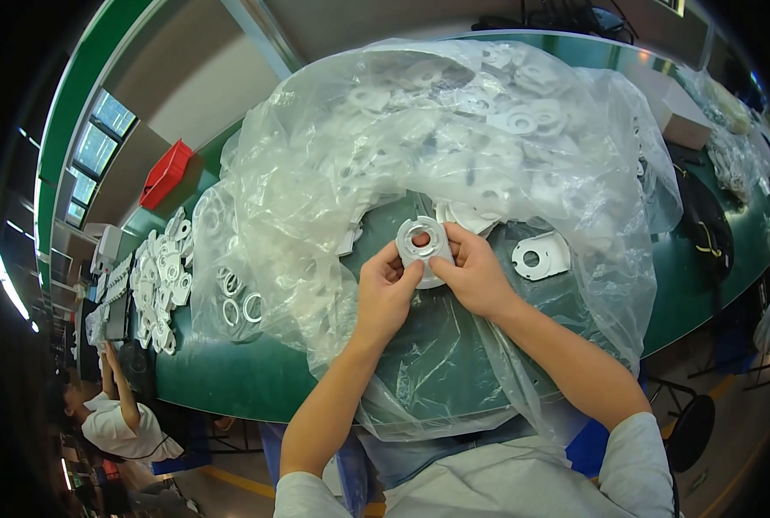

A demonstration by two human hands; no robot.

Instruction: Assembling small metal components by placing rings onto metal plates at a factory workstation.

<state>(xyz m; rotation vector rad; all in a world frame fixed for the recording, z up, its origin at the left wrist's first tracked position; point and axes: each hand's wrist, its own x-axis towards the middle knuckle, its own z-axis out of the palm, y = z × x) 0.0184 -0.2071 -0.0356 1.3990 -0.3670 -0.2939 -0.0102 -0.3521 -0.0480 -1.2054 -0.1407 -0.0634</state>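
Between both hands I hold a white plastic plate with a round ring and a central hole (418,229) over the green table. My left hand (388,289) closes on its left and lower edge, thumb on the front. From the right, my right hand (475,269) grips it, thumb also on the front face; a fingertip shows through the hole. A similar white plate with a hole (556,254) lies to the right of my right hand. Behind and around the hands spreads a large clear plastic bag (307,173) full of such white parts.
White parts are piled (162,276) on the green table (221,367) at left, with white rings (251,306) under the plastic. A red bin (167,174) stands far left, a white box (680,116) far right. A black bag (704,220) lies right. Another person (121,423) works at lower left.
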